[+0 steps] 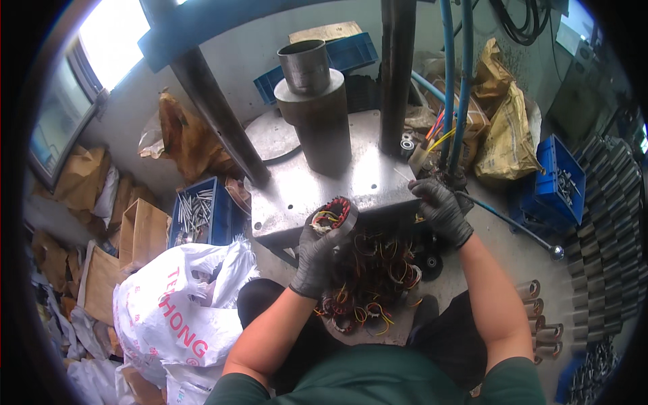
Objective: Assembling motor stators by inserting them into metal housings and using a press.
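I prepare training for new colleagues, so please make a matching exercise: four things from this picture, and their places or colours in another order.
1. Wound ring
2. Stepped cylinder
3. Sack
4. Left bin

A. White with red print
B. Upright on the metal plate
C. Blue, holding metal rods
D. In the gloved left hand

Pairs: 1-D; 2-B; 3-A; 4-C

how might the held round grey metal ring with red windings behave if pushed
The ring is probably heavy for its size, being metal packed with windings. Its round rim may roll on edge; its yellow leads look floppy.
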The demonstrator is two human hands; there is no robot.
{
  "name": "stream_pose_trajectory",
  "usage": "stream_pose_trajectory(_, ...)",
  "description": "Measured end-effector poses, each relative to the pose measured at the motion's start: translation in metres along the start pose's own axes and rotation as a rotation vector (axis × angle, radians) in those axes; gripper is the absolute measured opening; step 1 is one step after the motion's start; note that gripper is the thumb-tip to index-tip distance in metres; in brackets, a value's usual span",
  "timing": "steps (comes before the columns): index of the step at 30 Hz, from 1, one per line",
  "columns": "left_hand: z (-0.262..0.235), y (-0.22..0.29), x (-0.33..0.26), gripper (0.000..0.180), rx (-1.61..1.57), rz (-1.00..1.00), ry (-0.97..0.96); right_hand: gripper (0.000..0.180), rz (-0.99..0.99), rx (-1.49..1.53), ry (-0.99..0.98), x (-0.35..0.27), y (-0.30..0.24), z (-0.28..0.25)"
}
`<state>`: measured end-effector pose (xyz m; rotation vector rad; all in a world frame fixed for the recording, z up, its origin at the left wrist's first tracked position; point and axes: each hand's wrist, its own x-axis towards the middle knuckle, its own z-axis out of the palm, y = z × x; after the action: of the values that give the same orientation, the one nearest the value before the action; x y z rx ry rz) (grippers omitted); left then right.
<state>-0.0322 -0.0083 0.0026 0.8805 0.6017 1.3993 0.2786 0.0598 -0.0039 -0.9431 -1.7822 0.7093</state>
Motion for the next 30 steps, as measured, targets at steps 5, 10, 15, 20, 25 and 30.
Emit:
stream_pose_trajectory(5, 0.008, 0.008, -0.001, 0.062, 0.036, -0.039, 0.075, 0.042, -0.046, -0.145, 0.176, 0.010, 0.016, 0.002)
stream_pose_trajectory(10, 0.005, 0.004, 0.002, 0.063, 0.050, 0.010, 0.043, 0.042, -0.023, -0.262, 0.215, 0.018, 0.025, 0.005)
stream_pose_trajectory(15, 0.002, -0.002, 0.002, 0.067, 0.066, 0.028, 0.015, 0.032, -0.273, -0.418, 0.299, 0.041, -0.008, 0.033)
stream_pose_trajectory(20, 0.006, -0.009, 0.000, 0.071, 0.043, 0.094, 0.004, 0.031, -0.046, -0.854, -0.067, 0.046, 0.020, 0.033)
stream_pose_trajectory(25, -0.006, -0.006, -0.002, 0.078, 0.040, 0.079, -0.005, 0.028, -0.148, -0.586, 0.271, 0.054, 0.020, 0.039)
stream_pose_trajectory(30, -0.005, -0.002, 0.003, 0.084, 0.157, 0.240, 0.058, 0.028, -0.068, -0.692, 0.143, 0.047, 0.019, 0.040)
